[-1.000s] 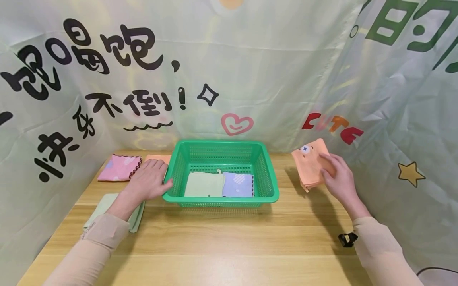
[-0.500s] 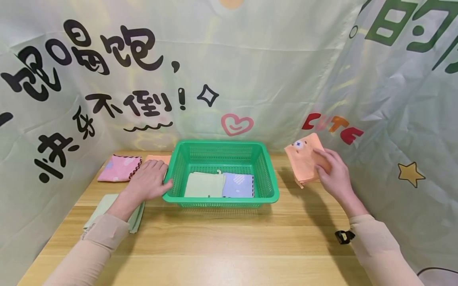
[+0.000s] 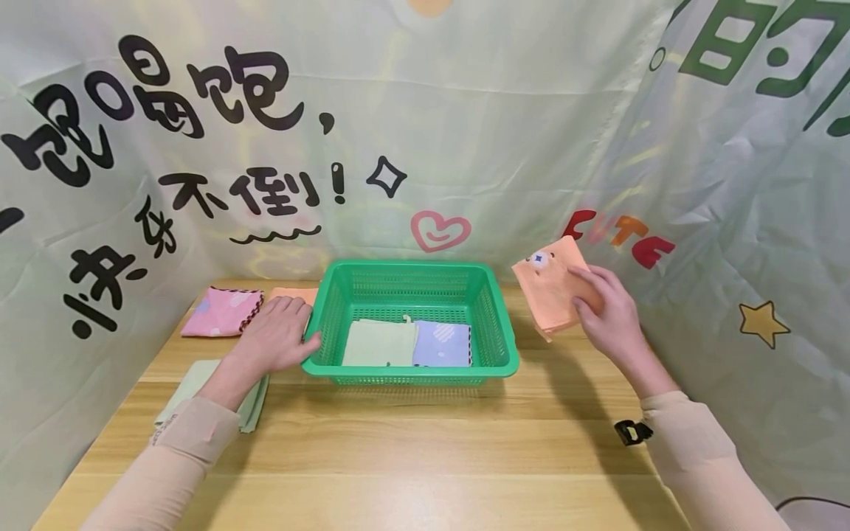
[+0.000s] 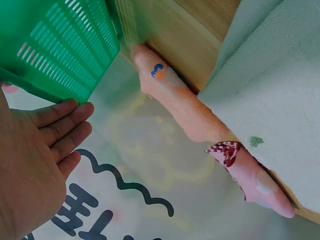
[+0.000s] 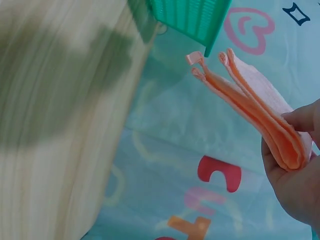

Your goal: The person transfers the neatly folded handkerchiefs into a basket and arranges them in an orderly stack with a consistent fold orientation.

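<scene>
My right hand (image 3: 607, 306) holds a folded orange towel (image 3: 551, 284) in the air right of the green basket (image 3: 510, 324). A small bear face shows on it in the head view; its folded layers and a hanging loop show in the right wrist view. The thumb lies on one side, the fingers on the other. My left hand (image 3: 275, 335) rests at the basket's left rim, its fingers nearly straight in the left wrist view (image 4: 55, 135). Inside the basket a pale green folded towel (image 3: 378, 343) lies beside a lilac one with a dark checked edge (image 3: 441, 344).
Left of the basket are a pink folded towel (image 3: 222, 312), an orange folded towel (image 3: 295, 293) partly behind my left hand, and a pale green towel (image 3: 252, 405) partly under my forearm. A printed cloth backdrop (image 3: 518, 147) stands around the wooden table (image 3: 425, 457).
My right hand has carried the orange towel left and slightly upward, closer to the basket. The left hand and the basket have stayed in place.
</scene>
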